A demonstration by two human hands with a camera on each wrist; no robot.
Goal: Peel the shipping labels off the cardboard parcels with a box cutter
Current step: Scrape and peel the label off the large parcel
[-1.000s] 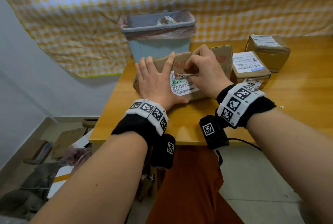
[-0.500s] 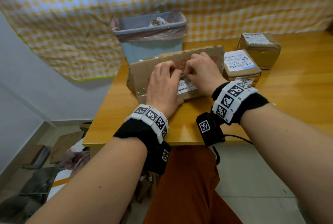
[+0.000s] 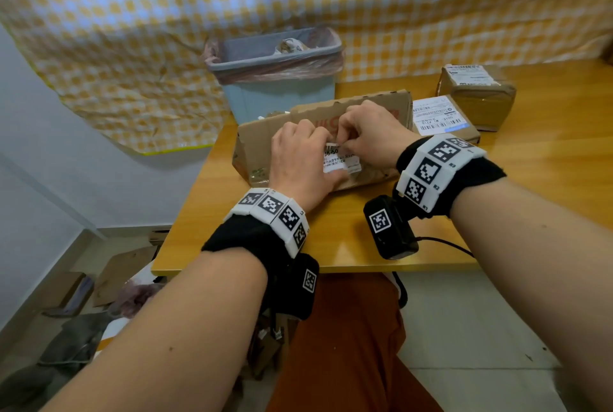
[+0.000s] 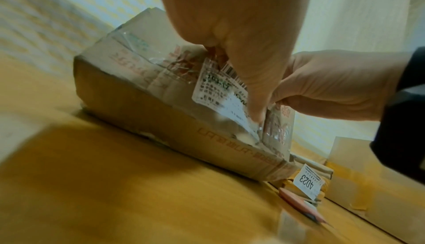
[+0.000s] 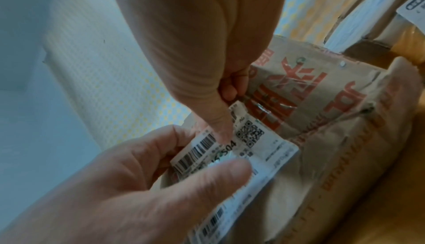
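A flat cardboard parcel (image 3: 262,142) with red print lies tilted on the wooden table (image 3: 547,159), near its front left. On its face is a white shipping label (image 3: 338,162), partly lifted at its upper left edge. My left hand (image 3: 298,159) curls over the label's left part: the fingers pinch its upper edge and the thumb (image 4: 254,102) presses on its face. My right hand (image 3: 368,133) pinches the label's upper right edge, thumb (image 5: 220,126) on the print. A pink box cutter (image 4: 299,202) lies on the table to the right of the parcel; neither hand holds it.
A blue waste bin (image 3: 275,86) lined with a bag stands beside the table's back left corner. Two more labelled parcels (image 3: 441,119) (image 3: 477,93) sit at the back right. A small loose label (image 4: 308,180) marked 4D23 lies by the cutter. Cardboard scraps litter the floor at left.
My left hand lay flat on the parcel a second ago; its fingers have since curled onto the label. Both hands have closed in on the label's top edge.
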